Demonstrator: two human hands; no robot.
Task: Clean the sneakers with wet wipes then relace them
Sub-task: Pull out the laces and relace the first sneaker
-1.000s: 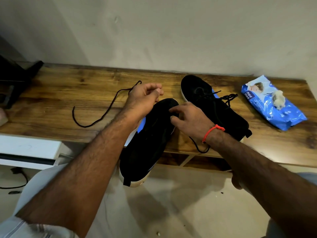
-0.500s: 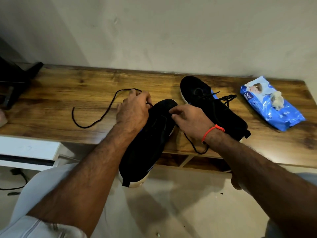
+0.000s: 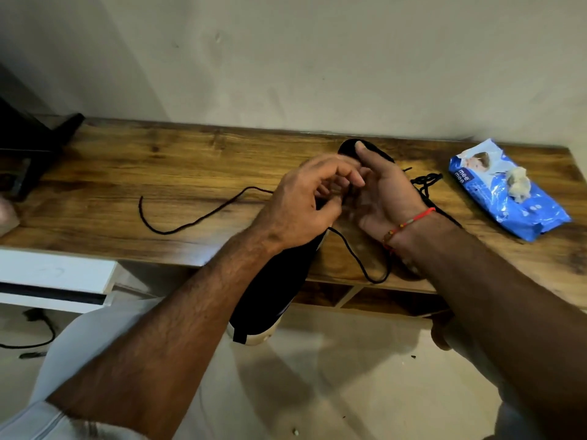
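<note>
**A:** What are the hands doing?

**B:** They meet over the toe end of the near sneaker (image 3: 276, 287). The left hand (image 3: 305, 204) has its fingers curled in, apparently pinching the black lace (image 3: 197, 219) at the eyelets, though the exact pinch point is hidden between the hands. The right hand (image 3: 386, 193) stands palm inward, fingers mostly straight with one raised; whether its thumb holds the lace I cannot tell.

**A:** Why is the sneaker lying like that?

**B:** Its toe rests on the bench (image 3: 127, 173) under the hands and its heel hangs past the front edge toward the person. My guess is this brings the eyelets up close and angled for threading.

**A:** And the lace?

**B:** One free end trails away to the left of the left hand across the bench; another loop drops below the right wrist to the bench's front edge. Both ends lying slack suggests lacing is at an early row.

**A:** The other sneaker?

**B:** The second sneaker (image 3: 374, 152) sits just behind the right hand, already laced as far as its knotted lace shows. The wet wipes pack (image 3: 508, 192) lies well to the right, with a crumpled wipe (image 3: 518, 185) on it, so the cleaning looks finished.
</note>
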